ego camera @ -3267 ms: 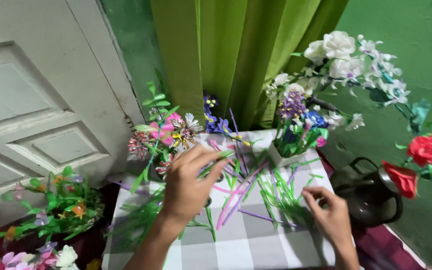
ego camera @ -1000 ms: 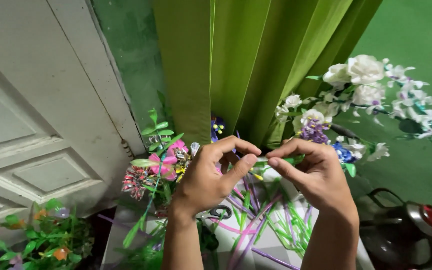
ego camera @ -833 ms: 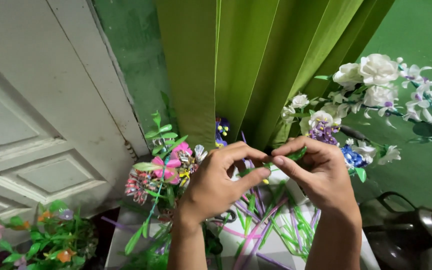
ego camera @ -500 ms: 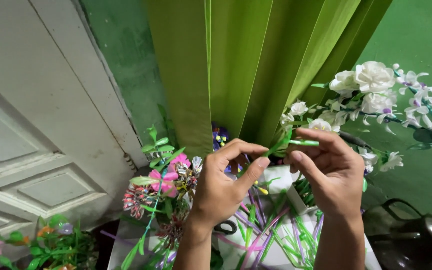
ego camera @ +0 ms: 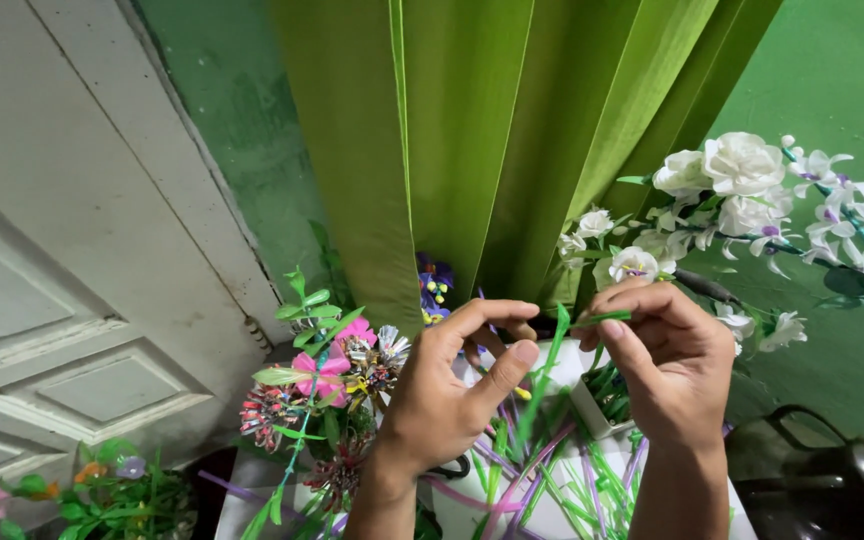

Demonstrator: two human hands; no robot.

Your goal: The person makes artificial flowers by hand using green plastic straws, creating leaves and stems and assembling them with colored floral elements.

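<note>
My right hand (ego camera: 667, 365) pinches a thin green stem piece (ego camera: 558, 335) between thumb and forefinger, raised in front of the green curtain. My left hand (ego camera: 452, 385) is beside it, fingers curled and apart, thumb close to the stem's lower part; whether it touches the stem I cannot tell. Below both hands lie several loose green, purple and pink stem strips (ego camera: 542, 490) on a checked cloth.
A pink and green artificial flower bunch (ego camera: 317, 385) stands left of my left hand. White artificial flowers (ego camera: 742, 190) hang at upper right. A dark kettle (ego camera: 822, 490) sits at lower right. A white panelled door (ego camera: 62, 280) fills the left; more flowers (ego camera: 102, 490) lie at lower left.
My hands rose from the cloth and met in front of the curtain. Now they have drawn slightly apart, the right one keeping the green stem, the left fingers loosened.
</note>
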